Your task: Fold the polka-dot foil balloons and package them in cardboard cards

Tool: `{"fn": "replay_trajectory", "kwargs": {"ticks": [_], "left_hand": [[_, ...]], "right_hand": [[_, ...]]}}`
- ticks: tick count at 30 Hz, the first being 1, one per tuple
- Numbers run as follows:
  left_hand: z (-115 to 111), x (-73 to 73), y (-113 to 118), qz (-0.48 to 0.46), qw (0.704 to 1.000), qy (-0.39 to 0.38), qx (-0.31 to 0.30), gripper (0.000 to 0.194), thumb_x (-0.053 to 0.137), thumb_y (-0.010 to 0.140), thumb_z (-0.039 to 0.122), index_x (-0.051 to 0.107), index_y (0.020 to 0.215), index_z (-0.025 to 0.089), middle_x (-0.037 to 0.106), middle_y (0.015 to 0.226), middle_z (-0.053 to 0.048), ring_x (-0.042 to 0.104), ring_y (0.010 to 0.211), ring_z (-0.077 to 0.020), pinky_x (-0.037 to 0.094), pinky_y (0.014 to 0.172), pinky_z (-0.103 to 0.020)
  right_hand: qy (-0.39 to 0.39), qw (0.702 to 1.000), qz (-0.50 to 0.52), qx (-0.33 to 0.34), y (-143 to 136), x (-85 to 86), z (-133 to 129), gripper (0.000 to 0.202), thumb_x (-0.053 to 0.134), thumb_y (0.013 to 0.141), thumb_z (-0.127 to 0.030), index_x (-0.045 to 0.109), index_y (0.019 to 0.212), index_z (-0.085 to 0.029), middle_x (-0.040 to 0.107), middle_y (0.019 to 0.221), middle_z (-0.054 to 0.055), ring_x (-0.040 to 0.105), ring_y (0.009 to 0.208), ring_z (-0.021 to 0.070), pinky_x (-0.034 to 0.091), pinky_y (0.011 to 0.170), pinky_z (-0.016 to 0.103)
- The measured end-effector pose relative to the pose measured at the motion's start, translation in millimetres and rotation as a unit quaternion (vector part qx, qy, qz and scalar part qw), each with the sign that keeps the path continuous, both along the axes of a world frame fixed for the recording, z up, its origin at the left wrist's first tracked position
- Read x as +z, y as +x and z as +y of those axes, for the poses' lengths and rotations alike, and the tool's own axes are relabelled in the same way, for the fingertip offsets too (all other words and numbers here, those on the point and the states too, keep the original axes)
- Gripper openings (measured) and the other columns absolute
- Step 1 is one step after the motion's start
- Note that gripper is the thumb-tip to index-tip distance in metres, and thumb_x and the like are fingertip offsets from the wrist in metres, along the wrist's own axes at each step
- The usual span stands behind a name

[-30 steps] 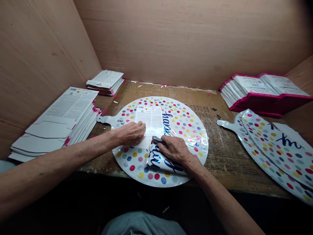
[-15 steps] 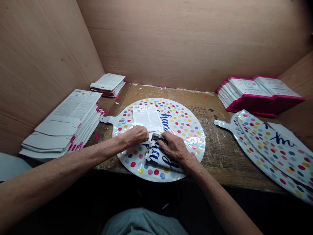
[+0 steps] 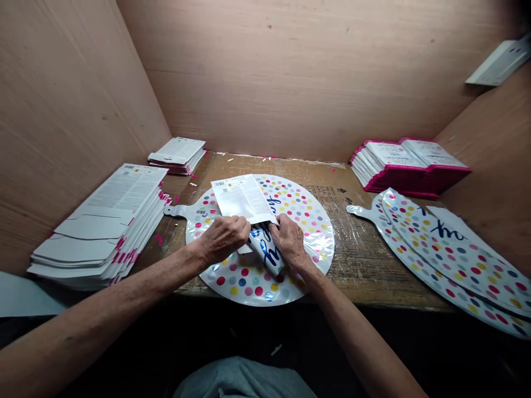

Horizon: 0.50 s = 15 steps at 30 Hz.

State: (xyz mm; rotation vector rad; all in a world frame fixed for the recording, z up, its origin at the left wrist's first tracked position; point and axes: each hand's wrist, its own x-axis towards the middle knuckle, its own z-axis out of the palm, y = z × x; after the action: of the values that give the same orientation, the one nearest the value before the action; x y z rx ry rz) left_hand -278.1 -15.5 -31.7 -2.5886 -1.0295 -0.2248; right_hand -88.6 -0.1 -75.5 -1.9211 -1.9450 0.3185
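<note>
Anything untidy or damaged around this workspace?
Yes, mildly: pink scraps litter the tabletop, which looks scuffed. The large card stack on the left is uneven, and the balloons on the right seem to overhang the front edge. Nothing looks spilled.

The table (image 3: 344, 262) stands between a left wall (image 3: 83, 105) and a right wall (image 3: 493, 143), with a back wall (image 3: 269, 83) behind. On its middle lies the flat balloon (image 3: 236, 279), its tail pointing left and its near edge over the table's front. Above it is a card (image 3: 243, 200), with the folded balloon (image 3: 267, 251) at the card's near edge. To the left stands the big stack (image 3: 108, 215); behind that, near the back wall, is the small stack (image 3: 176, 152). At the back right are the packets (image 3: 409, 160), and before them the side balloons (image 3: 418, 243) overlap, tail leftward.
</note>
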Motion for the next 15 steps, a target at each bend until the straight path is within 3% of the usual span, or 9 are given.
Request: {"fn": "replay_trajectory", "kwargs": {"ticks": [2,3,5,6,8,10,12,13,15], "left_hand": [[-11,-4.8,7,-0.155,0.985,0.036,0.069,0.021,0.052,0.089,0.021,0.062,0.103,0.009,0.068,0.106,-0.020,0.066,0.100,-0.0296,0.054,0.084,-0.042],[-16,-9.0,12,-0.250,0.960,0.052,0.118,0.040,0.061,0.086,0.033,0.058,0.117,0.008,0.063,0.120,-0.023,0.061,0.113,-0.0331,0.051,0.094,-0.047],[-21,-20.1,21,-0.432,0.875,0.029,0.215,0.078,0.075,0.071,0.048,0.047,0.132,0.009,0.055,0.133,-0.024,0.055,0.122,-0.0352,0.046,0.101,-0.048],[-22,-26.2,25,-0.509,0.824,-0.016,0.249,0.081,0.077,0.067,0.049,0.048,0.132,0.011,0.059,0.130,-0.022,0.058,0.118,-0.0337,0.048,0.098,-0.046],[-19,-36.8,32,-0.620,0.722,-0.118,0.285,0.060,0.073,0.071,0.044,0.057,0.120,0.013,0.069,0.114,-0.015,0.066,0.102,-0.0285,0.054,0.087,-0.039],[-15,-42.9,36,-0.675,0.650,-0.165,0.307,0.039,0.066,0.076,0.040,0.064,0.103,0.012,0.073,0.098,-0.012,0.069,0.089,-0.0258,0.055,0.079,-0.036],[-17,-42.8,37,-0.697,0.619,-0.159,0.326,0.034,0.064,0.077,0.038,0.066,0.096,0.011,0.073,0.093,-0.012,0.068,0.085,-0.0254,0.054,0.077,-0.035],[-21,-40.6,38,-0.702,0.615,-0.163,0.320,0.035,0.065,0.076,0.039,0.066,0.097,0.011,0.073,0.093,-0.011,0.068,0.085,-0.0252,0.054,0.077,-0.035],[-32,-33.7,38,-0.725,0.600,-0.231,0.248,0.043,0.070,0.073,0.044,0.067,0.100,0.012,0.073,0.096,-0.011,0.068,0.090,-0.0258,0.053,0.083,-0.035]], "right_hand": [[0.016,0.997,0.067,-0.022,1,-1.0,4,0.016,0.050,0.094,-0.032,0.057,0.095,-0.018,0.066,0.083,0.005,0.060,0.075,0.0193,0.036,0.065,0.028],[0.020,0.994,0.101,-0.023,1,-0.6,7,0.017,0.050,0.093,-0.034,0.057,0.093,-0.018,0.066,0.081,0.004,0.059,0.072,0.0189,0.037,0.064,0.028],[0.025,0.987,0.160,-0.003,1,1.5,12,0.020,0.048,0.093,-0.035,0.058,0.091,-0.019,0.067,0.080,0.003,0.060,0.072,0.0188,0.040,0.064,0.028],[0.028,0.983,0.183,0.016,1,2.7,13,0.021,0.047,0.093,-0.035,0.058,0.093,-0.018,0.068,0.083,0.004,0.062,0.075,0.0192,0.043,0.066,0.029],[0.062,0.975,0.206,0.062,1,4.2,6,0.029,0.049,0.092,-0.038,0.059,0.107,-0.016,0.069,0.099,0.008,0.065,0.090,0.0218,0.050,0.076,0.033],[0.136,0.965,0.179,0.136,3,2.6,-14,0.056,0.057,0.088,-0.046,0.049,0.131,-0.012,0.060,0.127,0.017,0.057,0.117,0.0279,0.050,0.092,0.041],[0.224,0.942,0.101,0.228,7,-3.4,-42,0.080,0.063,0.085,-0.048,0.032,0.146,-0.007,0.039,0.148,0.024,0.038,0.138,0.0330,0.041,0.106,0.049],[0.265,0.925,0.062,0.265,10,-7.5,-56,0.078,0.062,0.088,-0.042,0.028,0.149,-0.006,0.035,0.150,0.025,0.033,0.141,0.0331,0.038,0.110,0.050],[0.334,0.892,0.017,0.304,16,-15.8,-78,0.061,0.049,0.095,-0.020,0.027,0.151,-0.007,0.043,0.146,0.024,0.033,0.141,0.0296,0.038,0.110,0.049]]}}
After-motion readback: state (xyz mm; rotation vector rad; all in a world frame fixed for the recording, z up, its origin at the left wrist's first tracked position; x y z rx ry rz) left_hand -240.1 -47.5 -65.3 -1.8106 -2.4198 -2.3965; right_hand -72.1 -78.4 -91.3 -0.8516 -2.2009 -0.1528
